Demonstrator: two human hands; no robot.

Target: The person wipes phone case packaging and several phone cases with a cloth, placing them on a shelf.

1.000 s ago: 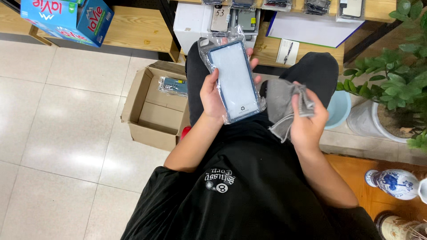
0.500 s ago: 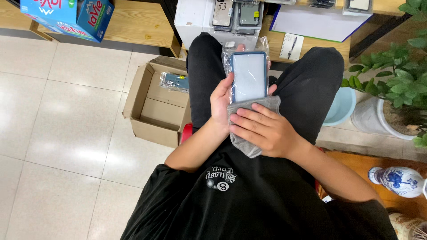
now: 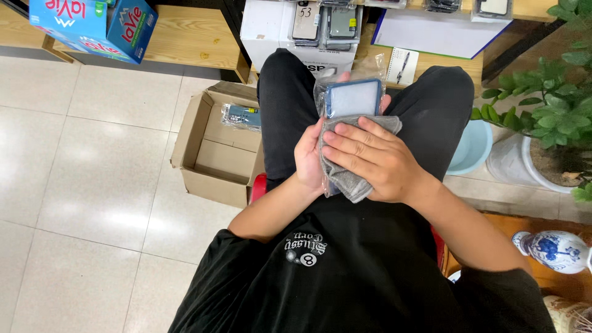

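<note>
A blue phone case in a clear plastic bag point(image 3: 353, 97) rests above my lap. My left hand point(image 3: 308, 157) grips it from underneath at its lower end. My right hand point(image 3: 370, 157) lies flat on top, pressing a grey cloth point(image 3: 351, 179) against the bag's lower half. Only the top part of the case shows past the cloth. I sit with black trousers and a black shirt below the hands.
An open cardboard box point(image 3: 213, 148) holding a small packet point(image 3: 242, 115) stands on the tiled floor at my left. A white box with phone cases point(image 3: 296, 31) and a notepad with a pen point(image 3: 401, 65) lie ahead. A potted plant point(image 3: 549, 117), a light-blue bowl point(image 3: 472, 148) and a vase point(image 3: 552, 250) are right.
My right hand brought the grey cloth from beside the bagged case onto it, and now presses it flat over the lower half. The case sits lower and flatter than before.
</note>
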